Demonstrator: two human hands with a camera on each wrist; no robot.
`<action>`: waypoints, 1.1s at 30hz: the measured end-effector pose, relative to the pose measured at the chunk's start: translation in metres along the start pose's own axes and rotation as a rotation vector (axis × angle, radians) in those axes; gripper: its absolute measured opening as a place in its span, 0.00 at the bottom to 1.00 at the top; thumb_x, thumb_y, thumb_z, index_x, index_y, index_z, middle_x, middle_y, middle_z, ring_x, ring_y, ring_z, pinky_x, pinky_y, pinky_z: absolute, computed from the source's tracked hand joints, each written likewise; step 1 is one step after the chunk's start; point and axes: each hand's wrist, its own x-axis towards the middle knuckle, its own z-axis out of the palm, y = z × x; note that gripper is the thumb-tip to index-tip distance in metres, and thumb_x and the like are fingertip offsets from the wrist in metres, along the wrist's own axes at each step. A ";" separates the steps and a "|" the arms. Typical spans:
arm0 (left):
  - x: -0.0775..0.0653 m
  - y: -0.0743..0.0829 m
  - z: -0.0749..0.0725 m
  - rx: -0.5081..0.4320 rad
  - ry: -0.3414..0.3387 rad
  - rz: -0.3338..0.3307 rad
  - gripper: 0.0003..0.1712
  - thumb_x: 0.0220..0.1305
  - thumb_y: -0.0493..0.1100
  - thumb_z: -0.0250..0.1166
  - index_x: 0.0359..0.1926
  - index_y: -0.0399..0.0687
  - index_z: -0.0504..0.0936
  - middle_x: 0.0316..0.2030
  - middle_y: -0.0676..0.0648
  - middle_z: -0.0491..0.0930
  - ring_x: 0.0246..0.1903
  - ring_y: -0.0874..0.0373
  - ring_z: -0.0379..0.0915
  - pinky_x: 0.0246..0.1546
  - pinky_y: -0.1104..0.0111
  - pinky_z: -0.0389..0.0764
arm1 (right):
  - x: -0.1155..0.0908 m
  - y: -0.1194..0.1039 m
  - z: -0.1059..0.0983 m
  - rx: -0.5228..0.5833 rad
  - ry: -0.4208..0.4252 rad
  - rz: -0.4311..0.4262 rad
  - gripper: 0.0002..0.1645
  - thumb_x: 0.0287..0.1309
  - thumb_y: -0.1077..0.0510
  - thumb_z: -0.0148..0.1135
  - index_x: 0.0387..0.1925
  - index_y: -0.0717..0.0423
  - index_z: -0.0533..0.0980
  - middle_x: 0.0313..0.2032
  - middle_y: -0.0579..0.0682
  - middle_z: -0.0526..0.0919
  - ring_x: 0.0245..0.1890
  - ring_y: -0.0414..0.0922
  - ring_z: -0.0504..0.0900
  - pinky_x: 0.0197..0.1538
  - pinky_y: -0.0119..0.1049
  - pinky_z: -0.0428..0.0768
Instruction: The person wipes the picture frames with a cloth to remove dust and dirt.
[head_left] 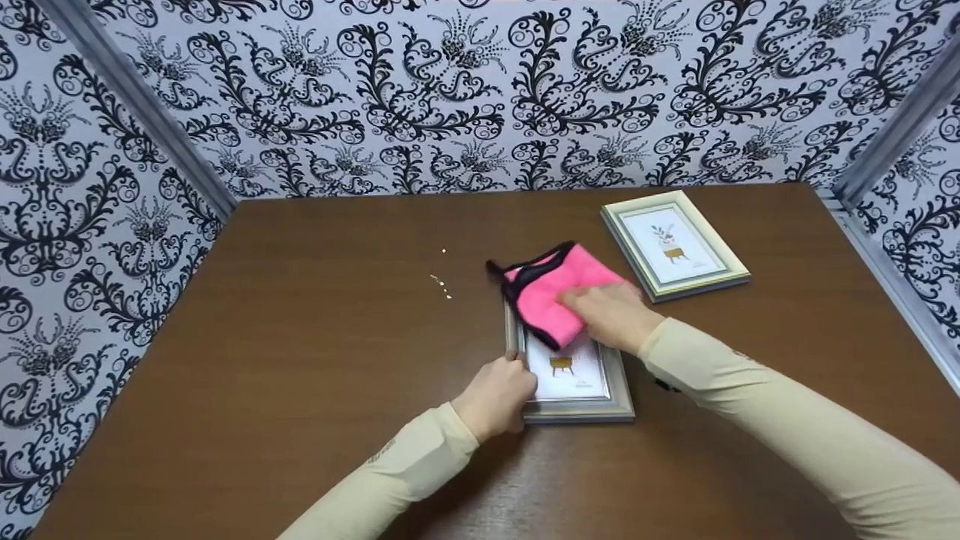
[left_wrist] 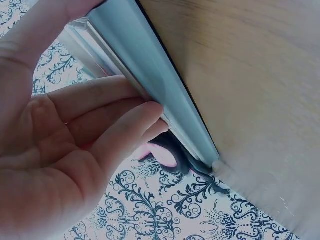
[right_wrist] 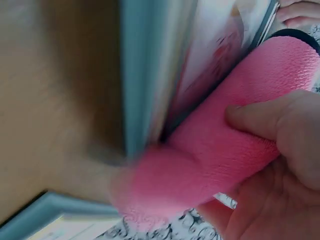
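Note:
A picture frame with a small plant-stand print lies on the brown table, its far part covered by a pink cloth with black edging. My left hand holds the frame by its left side; in the left wrist view the fingers bend over the frame's moulding. With thumb and fingers, my right hand grips the cloth and presses it over the glass. In the right wrist view, the thumb lies on top of the bunched pink cloth, which runs along the frame's edge.
A second, cream picture frame with a similar print lies at the back right of the table. Small bright specks show left of the cloth. Patterned panels enclose the table at the back and sides.

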 end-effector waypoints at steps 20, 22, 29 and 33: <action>0.002 0.000 0.000 -0.014 0.015 -0.029 0.18 0.25 0.40 0.80 0.16 0.50 0.77 0.21 0.50 0.72 0.24 0.56 0.73 0.22 0.65 0.80 | -0.061 0.028 -0.001 0.042 -0.031 -0.183 0.31 0.47 0.77 0.56 0.56 0.61 0.77 0.57 0.61 0.77 0.61 0.60 0.71 0.62 0.54 0.66; 0.002 0.000 0.000 -0.010 0.015 -0.032 0.17 0.25 0.40 0.79 0.16 0.50 0.76 0.22 0.50 0.73 0.24 0.56 0.73 0.22 0.65 0.81 | -0.070 0.022 -0.003 0.037 -0.039 -0.209 0.31 0.46 0.77 0.57 0.55 0.60 0.78 0.56 0.60 0.77 0.60 0.59 0.71 0.61 0.54 0.67; 0.002 0.000 0.000 -0.042 0.009 -0.043 0.16 0.28 0.40 0.79 0.19 0.48 0.79 0.25 0.50 0.77 0.27 0.54 0.77 0.25 0.63 0.82 | -0.099 -0.003 -0.005 -0.034 -0.039 -0.286 0.30 0.45 0.74 0.61 0.54 0.58 0.79 0.54 0.59 0.79 0.58 0.58 0.74 0.59 0.52 0.71; 0.002 -0.001 -0.001 -0.085 -0.002 -0.047 0.17 0.28 0.39 0.80 0.24 0.48 0.82 0.24 0.51 0.78 0.28 0.54 0.76 0.26 0.62 0.82 | -0.109 -0.013 -0.006 -0.081 -0.029 -0.332 0.30 0.44 0.71 0.63 0.54 0.57 0.80 0.54 0.59 0.80 0.56 0.58 0.76 0.57 0.50 0.73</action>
